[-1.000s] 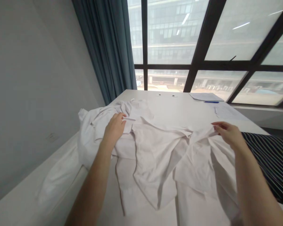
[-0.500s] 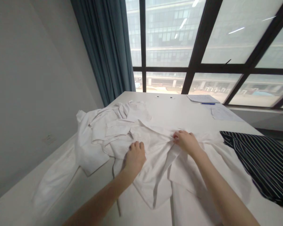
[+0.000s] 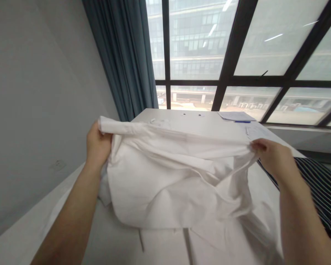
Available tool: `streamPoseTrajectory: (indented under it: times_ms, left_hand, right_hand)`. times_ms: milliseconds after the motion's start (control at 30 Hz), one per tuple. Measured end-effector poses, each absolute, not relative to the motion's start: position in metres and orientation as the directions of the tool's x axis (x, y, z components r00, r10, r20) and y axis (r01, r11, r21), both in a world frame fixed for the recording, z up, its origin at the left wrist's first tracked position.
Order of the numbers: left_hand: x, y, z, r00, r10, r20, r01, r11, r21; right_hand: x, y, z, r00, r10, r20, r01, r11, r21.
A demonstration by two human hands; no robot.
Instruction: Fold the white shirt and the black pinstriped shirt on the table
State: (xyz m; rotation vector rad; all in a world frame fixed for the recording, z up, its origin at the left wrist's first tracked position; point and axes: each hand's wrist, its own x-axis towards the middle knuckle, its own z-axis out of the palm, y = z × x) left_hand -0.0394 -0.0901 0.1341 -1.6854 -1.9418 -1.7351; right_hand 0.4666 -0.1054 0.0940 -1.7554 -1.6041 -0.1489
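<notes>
A white shirt (image 3: 154, 191) is stretched between my two hands, lifted off the white table. My left hand (image 3: 98, 145) grips its top edge at the left corner, the fingers wrapped over the cloth. At the right end, my right hand (image 3: 267, 151) pinches the same edge between thumb and fingers. From that edge the cloth hangs in loose folds, slightly blurred by motion. Its lower part reaches down over the table, and more white cloth shows behind it on the left, mostly hidden.
A black striped garment (image 3: 320, 187) lies at the table's right side. Papers (image 3: 235, 116) and a blue pen (image 3: 242, 122) rest at the far right of the white table (image 3: 173, 116). Beyond are a window and a blue curtain (image 3: 118, 55); a grey wall (image 3: 44, 92) borders the left.
Both hands have moved apart and up. The shirt, which lay crumpled on the table, is now raised and pulled wide between them.
</notes>
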Motion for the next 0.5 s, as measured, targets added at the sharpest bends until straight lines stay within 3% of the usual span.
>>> streamPoseTrajectory:
  times_ms: [100, 200, 267, 400, 500]
  left_hand:
    - [-0.005, -0.089, 0.148, -0.336, 0.617, 0.711, 0.729, -0.308, 0.611]
    - [0.041, -0.094, 0.150, -0.197, 0.552, 0.810, 0.742, -0.456, 0.491]
    - [0.068, -0.099, 0.149, -0.101, 0.519, 0.849, 0.746, -0.525, 0.410]
    - [0.094, -0.114, 0.139, 0.053, 0.510, 0.859, 0.757, -0.581, 0.298]
    - [0.095, -0.126, 0.112, 0.094, 0.508, 0.856, 0.804, -0.546, 0.236]
  right_hand:
    - [0.416, -0.107, 0.099, -0.015, 0.885, 0.465, 0.935, 0.178, -0.307]
    - [0.344, -0.111, 0.115, -0.330, 0.825, 0.459, 0.714, 0.536, -0.450]
    - [0.302, -0.110, 0.127, -0.434, 0.762, 0.481, 0.569, 0.646, -0.509]
    - [0.266, -0.092, 0.143, -0.358, 0.787, 0.502, 0.584, 0.608, -0.538]
    - [0.269, -0.075, 0.150, -0.184, 0.832, 0.523, 0.523, 0.533, -0.665]
